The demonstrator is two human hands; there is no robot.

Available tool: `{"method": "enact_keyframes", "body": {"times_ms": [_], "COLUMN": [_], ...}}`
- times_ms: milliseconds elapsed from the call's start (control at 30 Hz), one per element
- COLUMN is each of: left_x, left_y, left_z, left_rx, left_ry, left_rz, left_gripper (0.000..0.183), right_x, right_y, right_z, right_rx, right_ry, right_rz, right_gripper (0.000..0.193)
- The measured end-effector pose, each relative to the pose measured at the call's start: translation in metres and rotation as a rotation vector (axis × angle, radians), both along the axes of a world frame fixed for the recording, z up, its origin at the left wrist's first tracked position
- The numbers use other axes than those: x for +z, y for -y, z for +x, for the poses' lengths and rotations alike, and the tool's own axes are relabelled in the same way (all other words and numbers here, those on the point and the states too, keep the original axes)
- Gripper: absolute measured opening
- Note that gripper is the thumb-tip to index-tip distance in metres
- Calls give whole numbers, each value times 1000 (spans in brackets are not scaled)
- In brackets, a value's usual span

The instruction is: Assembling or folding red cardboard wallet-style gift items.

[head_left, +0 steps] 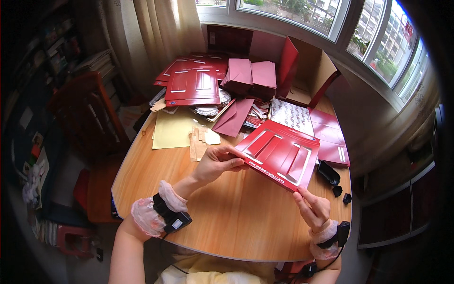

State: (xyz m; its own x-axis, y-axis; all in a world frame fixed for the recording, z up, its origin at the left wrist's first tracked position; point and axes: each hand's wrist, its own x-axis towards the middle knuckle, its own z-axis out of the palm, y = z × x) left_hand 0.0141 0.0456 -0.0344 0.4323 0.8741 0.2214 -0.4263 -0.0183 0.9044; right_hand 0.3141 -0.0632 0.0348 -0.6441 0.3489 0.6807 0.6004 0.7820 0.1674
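Above the wooden table (208, 213) I hold a flat red cardboard package (269, 152) with cut-out windows and white lettering along its near edge. My left hand (219, 164) pinches its left near corner between thumb and fingers. At the right near corner, my right hand (313, 206) grips the edge with its fingertips. The package is tilted, its printed face turned up toward me. Just beyond it lie a dark pink envelope (234, 117) and a white sheet with a repeated pattern (291, 116). What lies beneath the package is partly hidden.
Red card pieces (193, 85) are piled at the back left, beside stacks of pink envelopes (263, 74). An open red box (307, 71) stands at the back right. Yellow paper (175, 130) lies left; a black object (328, 173) sits near the right edge. A wooden chair (90, 113) stands left.
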Motion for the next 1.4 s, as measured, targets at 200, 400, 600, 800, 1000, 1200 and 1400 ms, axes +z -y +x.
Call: {"method": "enact_keyframes", "body": {"times_ms": [200, 400, 600, 800, 1000, 1200, 1400], "left_x": [5, 9, 10, 1, 22, 16, 21], "left_y": [1, 0, -7, -9, -4, 0, 3], "left_z": [-2, -7, -14, -14, -26, -31, -23], "left_rx": [-31, -182, -208, -341, -578, -764, -638], "left_ry": [-59, -82, -205, -271, -509, -602, -489], "left_rz": [27, -75, 67, 115, -29, -208, -355], "left_gripper": [16, 50, 45, 32, 22, 20, 21], "right_x": [3, 7, 6, 5, 6, 9, 7], "right_y": [3, 8, 7, 3, 3, 5, 2], "right_z": [1, 4, 7, 2, 3, 0, 2], "right_rx": [13, 44, 67, 98, 119, 116, 87], "right_ry": [38, 74, 82, 95, 90, 90, 100], "right_rz": [-2, -7, -12, 10, -35, -95, -75], "right_gripper": [25, 23, 20, 17, 16, 17, 18]}}
